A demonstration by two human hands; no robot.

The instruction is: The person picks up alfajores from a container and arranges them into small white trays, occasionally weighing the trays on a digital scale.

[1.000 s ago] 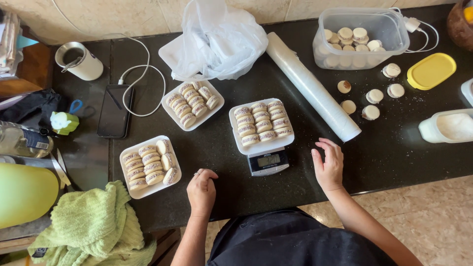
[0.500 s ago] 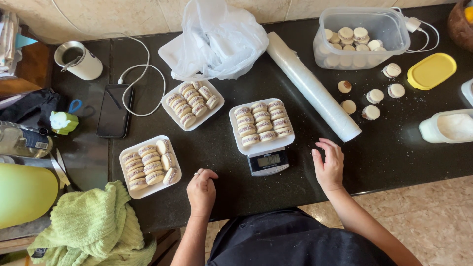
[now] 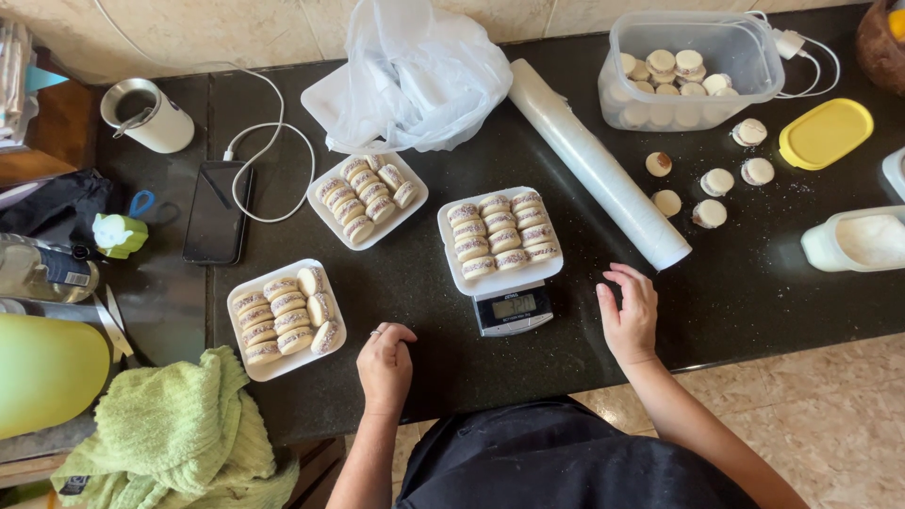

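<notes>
Hands rest empty on the dark tabletop (image 3: 754, 292) at lower centre, left hand (image 3: 385, 363) loosely curled, right hand (image 3: 629, 316) open-fingered, flanking the small scale (image 3: 514, 309) whose tray of sandwich cookies (image 3: 500, 238) sits squarely on top, evidently for weighing.

The person wears a dark, nearly black garment that bunches in soft folds just below the counter edge (image 3: 754, 353), both forearms are bare with no sleeves showing, and a thin ring sits on a finger of the left hand (image 3: 385, 363), while the right hand (image 3: 630, 316) has none visible.
</notes>
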